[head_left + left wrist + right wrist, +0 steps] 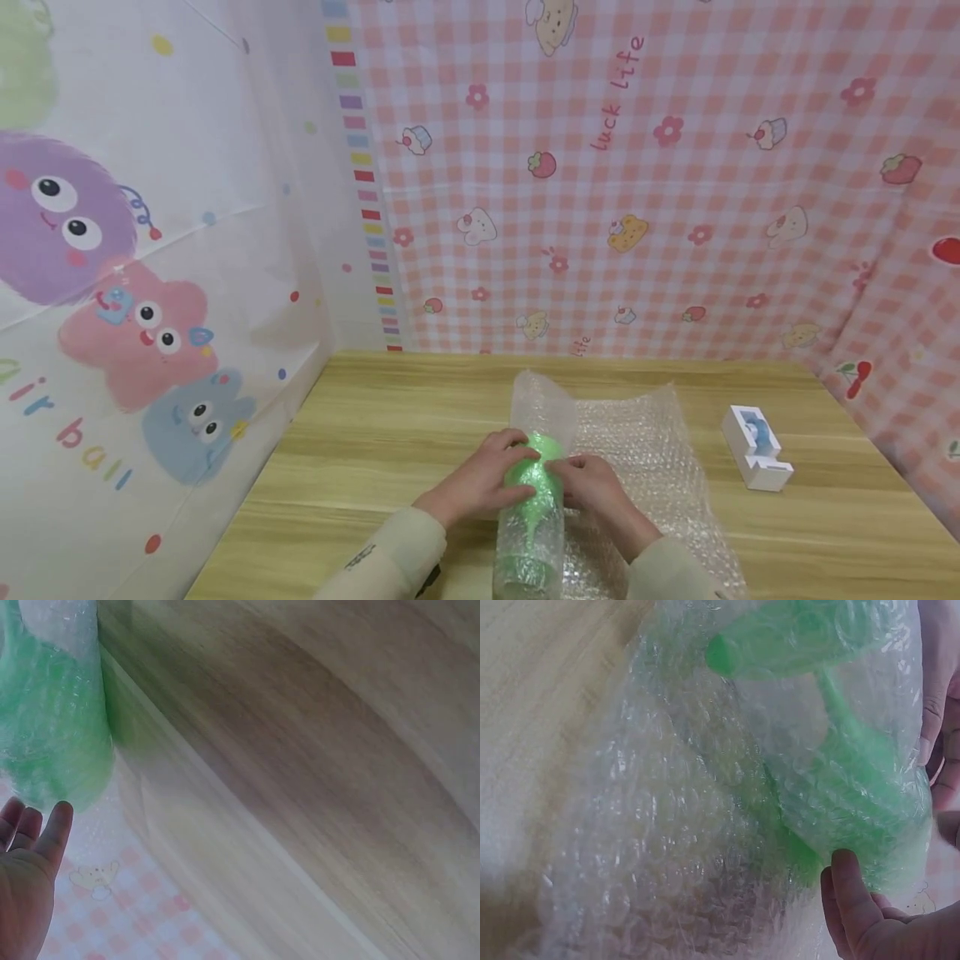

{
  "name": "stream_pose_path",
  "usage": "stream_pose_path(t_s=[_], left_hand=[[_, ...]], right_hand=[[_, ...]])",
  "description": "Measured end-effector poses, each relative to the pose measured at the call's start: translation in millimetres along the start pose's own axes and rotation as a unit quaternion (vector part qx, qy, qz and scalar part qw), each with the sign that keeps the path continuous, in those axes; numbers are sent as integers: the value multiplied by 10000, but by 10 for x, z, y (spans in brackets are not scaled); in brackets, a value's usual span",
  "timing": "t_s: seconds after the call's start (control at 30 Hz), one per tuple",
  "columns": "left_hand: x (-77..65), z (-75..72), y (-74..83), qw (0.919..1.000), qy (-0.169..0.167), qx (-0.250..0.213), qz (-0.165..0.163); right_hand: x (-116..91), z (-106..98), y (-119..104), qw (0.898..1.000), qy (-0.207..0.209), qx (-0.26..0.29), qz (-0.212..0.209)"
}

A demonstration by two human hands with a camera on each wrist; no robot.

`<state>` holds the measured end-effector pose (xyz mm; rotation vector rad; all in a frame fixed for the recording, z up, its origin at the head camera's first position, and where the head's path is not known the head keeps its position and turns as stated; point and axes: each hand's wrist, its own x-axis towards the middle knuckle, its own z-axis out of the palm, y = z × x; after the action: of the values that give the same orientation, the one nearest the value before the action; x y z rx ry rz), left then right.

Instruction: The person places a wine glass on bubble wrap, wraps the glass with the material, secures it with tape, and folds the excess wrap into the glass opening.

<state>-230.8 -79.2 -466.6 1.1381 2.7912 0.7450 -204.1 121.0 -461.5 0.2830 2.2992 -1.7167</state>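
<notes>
A green goblet (528, 482) lies wrapped in clear bubble wrap (637, 450) on the table, its base toward the person. Through the plastic, its round base (795, 645), stem and bowl show in the right wrist view. My left hand (491, 471) holds the roll from the left, fingers and thumb bent over the bowl. From the right, my right hand (600, 492) grips the wrap at the bowl, its fingertips (845, 862) on the plastic. Part of the wrap lies flat to the right of the roll, and an unfilled end stretches beyond the goblet.
A white tape dispenser (756, 450) with a blue roll stands at the right of the wood-grain table (375, 433). Behind the table hangs a pink checked cloth (600, 208); a white cloth with cartoon figures (247, 208) hangs at the left.
</notes>
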Motion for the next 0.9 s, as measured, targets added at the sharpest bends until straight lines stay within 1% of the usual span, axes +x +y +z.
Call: stream_pose_path(t_s=[0.2,0.4,0.43,0.53,0.77,0.9], left_hand=[[7,26,-8,9998,-9,-182,-67],[-23,9,-53,9977,-57,-670,-96],[-25,2,-53,9975,-86,-692,-107],[-13,4,-50,9980,-111,-617,-124],[18,18,-27,9992,34,-387,-95],[18,7,-20,9993,-37,-362,-84]], right_hand=[[-5,9,15,9999,133,-50,-7],[13,-9,13,9996,-64,-275,66],[17,-11,12,9995,-81,-298,77],[28,-8,12,9994,-103,-314,82],[24,-32,38,9995,-252,149,136],[41,-45,60,9994,-223,208,140]])
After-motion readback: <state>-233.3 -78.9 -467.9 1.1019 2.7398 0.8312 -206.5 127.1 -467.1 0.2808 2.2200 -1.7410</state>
